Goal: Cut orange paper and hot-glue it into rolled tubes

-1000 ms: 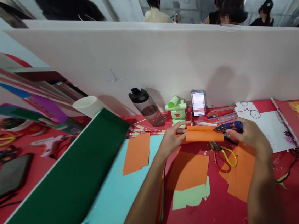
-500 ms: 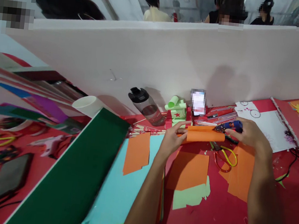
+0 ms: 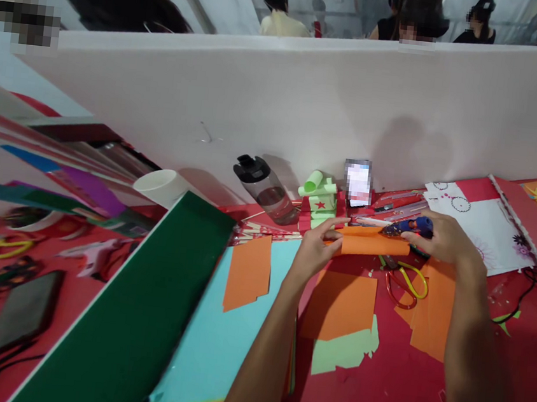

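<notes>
My left hand (image 3: 317,248) pinches the left end of a sheet of orange paper (image 3: 375,246), which is curled into a roll. In my right hand (image 3: 447,239) is a blue glue gun (image 3: 417,226), its dark tip against the upper edge of the curled paper. Scissors (image 3: 406,282) with yellow and red handles lie just below the roll. Flat orange paper (image 3: 341,304) rests on the table beneath, over a light green scrap (image 3: 346,353). More orange pieces (image 3: 434,314) lie partly behind my right forearm.
A dark green board (image 3: 133,302) slants along the left beside light blue paper (image 3: 215,342). Behind stand a water bottle (image 3: 269,191), light green paper rolls (image 3: 317,196) and a lit phone (image 3: 359,184), before a white partition (image 3: 307,109). A pink glue gun (image 3: 93,254) lies at left.
My left hand has shifted slightly right along the orange roll. The glue gun's tip has moved a little left along the paper's edge. The camera view has shifted slightly.
</notes>
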Demonstrator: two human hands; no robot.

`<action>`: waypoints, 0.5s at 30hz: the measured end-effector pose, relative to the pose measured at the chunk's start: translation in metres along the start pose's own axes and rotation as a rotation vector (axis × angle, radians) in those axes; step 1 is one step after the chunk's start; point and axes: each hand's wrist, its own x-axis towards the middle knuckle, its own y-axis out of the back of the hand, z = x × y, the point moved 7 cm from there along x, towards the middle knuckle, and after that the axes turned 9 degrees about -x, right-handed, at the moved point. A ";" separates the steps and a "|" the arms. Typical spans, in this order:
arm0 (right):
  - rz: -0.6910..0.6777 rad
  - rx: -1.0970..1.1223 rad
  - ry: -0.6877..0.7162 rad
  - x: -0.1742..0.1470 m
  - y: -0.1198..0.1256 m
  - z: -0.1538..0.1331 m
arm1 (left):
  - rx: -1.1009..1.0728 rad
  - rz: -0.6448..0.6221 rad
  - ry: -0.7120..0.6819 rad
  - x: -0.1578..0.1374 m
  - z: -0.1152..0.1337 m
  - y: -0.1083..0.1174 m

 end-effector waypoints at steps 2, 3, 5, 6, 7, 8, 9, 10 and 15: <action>0.014 0.003 -0.001 0.000 0.001 -0.002 | 0.011 -0.002 0.000 0.000 0.000 -0.002; 0.021 0.001 0.009 0.001 0.001 -0.004 | 0.012 -0.004 0.000 0.000 0.000 -0.002; 0.026 -0.005 0.040 0.002 0.000 -0.011 | 0.010 -0.006 0.002 0.000 -0.001 -0.004; 0.022 -0.011 0.055 0.002 -0.001 -0.013 | 0.008 -0.007 0.002 0.000 -0.001 -0.004; 0.014 -0.018 0.067 0.003 -0.002 -0.015 | 0.007 -0.008 0.003 0.000 -0.002 -0.005; 0.003 -0.022 0.074 0.003 -0.003 -0.016 | 0.005 -0.007 0.004 0.000 -0.002 -0.005; -0.005 -0.024 0.074 0.003 -0.003 -0.016 | 0.003 -0.008 0.006 0.000 -0.002 -0.005; -0.010 -0.020 0.069 0.003 -0.004 -0.015 | 0.003 -0.009 0.008 0.000 -0.001 -0.005; 0.024 0.004 0.046 0.003 -0.002 -0.011 | 0.039 -0.011 0.006 0.000 0.003 -0.007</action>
